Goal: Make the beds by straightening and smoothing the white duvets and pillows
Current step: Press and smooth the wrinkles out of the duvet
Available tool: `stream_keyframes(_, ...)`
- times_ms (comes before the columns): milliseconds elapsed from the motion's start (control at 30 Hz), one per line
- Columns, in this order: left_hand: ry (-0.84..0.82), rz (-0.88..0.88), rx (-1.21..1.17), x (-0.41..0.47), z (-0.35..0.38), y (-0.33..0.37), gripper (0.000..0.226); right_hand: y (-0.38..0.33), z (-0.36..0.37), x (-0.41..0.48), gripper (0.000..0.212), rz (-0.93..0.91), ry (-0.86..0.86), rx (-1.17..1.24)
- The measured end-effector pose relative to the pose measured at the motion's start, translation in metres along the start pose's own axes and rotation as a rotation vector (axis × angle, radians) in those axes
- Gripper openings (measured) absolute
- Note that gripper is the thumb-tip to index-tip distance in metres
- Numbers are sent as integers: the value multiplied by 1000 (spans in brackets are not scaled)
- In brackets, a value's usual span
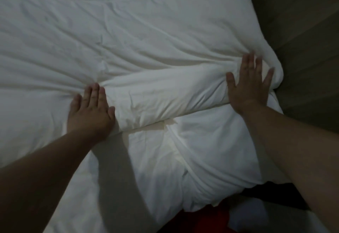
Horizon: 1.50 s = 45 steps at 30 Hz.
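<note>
A white duvet (128, 36) covers the bed and fills most of the view, creased all over. A thick fold of it (165, 95) runs across the middle between my hands. My left hand (91, 111) lies flat on the duvet at the fold's left end, fingers together and pointing away from me. My right hand (249, 84) presses flat on the fold's right end near the bed's corner, fingers spread. Neither hand grips the cloth. No pillow is in sight.
The bed's right edge drops to a dark brownish floor (302, 30). At the bottom, under the duvet's near edge, shows something red (211, 218) and a dark patch (271, 194).
</note>
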<state>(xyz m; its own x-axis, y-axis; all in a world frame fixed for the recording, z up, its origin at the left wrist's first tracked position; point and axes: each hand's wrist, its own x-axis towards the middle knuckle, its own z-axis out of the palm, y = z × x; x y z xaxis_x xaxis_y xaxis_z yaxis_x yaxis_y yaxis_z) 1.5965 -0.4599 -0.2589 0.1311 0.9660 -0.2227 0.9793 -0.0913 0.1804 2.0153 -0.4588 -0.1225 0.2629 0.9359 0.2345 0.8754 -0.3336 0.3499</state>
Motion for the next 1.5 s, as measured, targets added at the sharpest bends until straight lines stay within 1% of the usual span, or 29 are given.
stream_keyframes(100,-9,20,-17,0,-7,1,72,4,4,5,78,136,-27,68)
stream_keyframes(233,15,76,31,-10,-8,-6,75,-10,-2,24,83,361,-92,254)
stream_keyframes(300,21,94,40,-13,-7,-7,76,-23,-7,28,83,443,-92,265)
stream_keyframes(333,19,96,46,-13,-7,-7,76,-32,-9,26,84,445,-70,254)
stream_keyframes(367,22,99,55,-13,-7,-7,76,-41,-9,21,84,407,-36,233)
stream_keyframes(400,31,103,63,-13,-6,-7,77,-51,-9,15,83,325,3,203)
stream_keyframes(467,52,124,74,-13,-7,-9,77,-75,-8,-4,77,93,59,126)
stream_keyframes(567,72,169,105,-13,-8,-17,78,-117,-2,-30,72,-218,83,28)
stream_keyframes(733,126,224,106,-16,-6,-34,77,-189,11,-55,76,-519,26,28)
stream_keyframes(800,139,235,102,-17,-5,-37,79,-225,17,-68,70,-642,7,69)
stream_keyframes(833,148,242,102,-16,-3,-39,78,-246,19,-78,67,-657,2,114)
stream_keyframes(900,178,235,101,-15,0,-42,76,-284,24,-94,65,-557,-14,225)
stream_keyframes(967,199,197,100,-17,1,-51,75,-305,33,-106,68,-435,-42,312)
stream_keyframes(1100,235,118,76,-27,-5,-96,74,-305,46,-103,68,-413,-68,372)
stream_keyframes(1300,240,-76,106,-80,-32,-242,73,-309,41,-105,68,-369,-117,383)
stream_keyframes(1367,232,-150,110,-96,-35,-278,74,-316,34,-108,70,-311,-130,387)
stream_keyframes(1433,244,-206,109,-100,-29,-289,75,-340,20,-116,73,-227,-132,417)
stream_keyframes(1467,264,-224,112,-100,-23,-288,75,-357,7,-123,75,-222,-127,447)
stream_keyframes(1500,288,-239,108,-98,-18,-285,74,-379,-7,-133,75,-258,-113,485)
